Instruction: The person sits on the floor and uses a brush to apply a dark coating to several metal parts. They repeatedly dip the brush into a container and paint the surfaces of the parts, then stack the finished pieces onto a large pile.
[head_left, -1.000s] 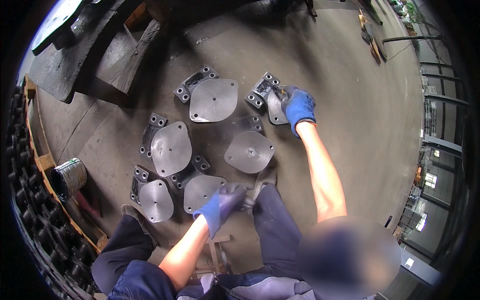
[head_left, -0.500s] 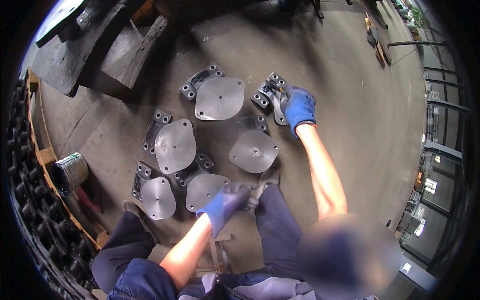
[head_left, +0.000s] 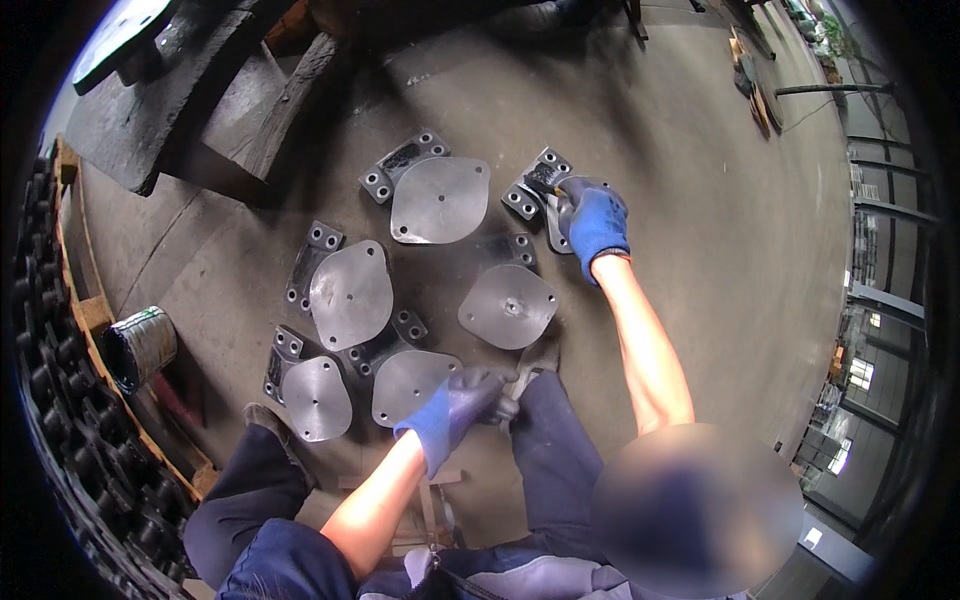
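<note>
My right hand [head_left: 597, 218], in a blue glove with dark fingers, is closed round a slim, dark-tipped brush [head_left: 545, 187]. The brush tip is at the dark middle of a metal casting [head_left: 522, 202] with a plate and bolt-hole flanges. The hand covers part of that casting's plate. My left hand [head_left: 458, 408], gloved alike, is closed near my knee and above the edge of a round-sided metal plate [head_left: 408, 385]. Something greyish shows at its fingers, too unclear to name. Similar castings lie around, among them a large one [head_left: 440, 200] and another [head_left: 508, 305].
More castings [head_left: 350, 295] lie on the concrete floor [head_left: 690, 180] to the left. A tin can [head_left: 142, 345] lies beside a wooden pallet [head_left: 95, 315] stacked with dark metal parts. Heavy dark beams [head_left: 210, 110] stand far left. My legs [head_left: 550, 440] frame the near side.
My right hand has shifted slightly, uncovering more of the casting's plate, with the brush still at its dark middle. My left hand has barely moved.
</note>
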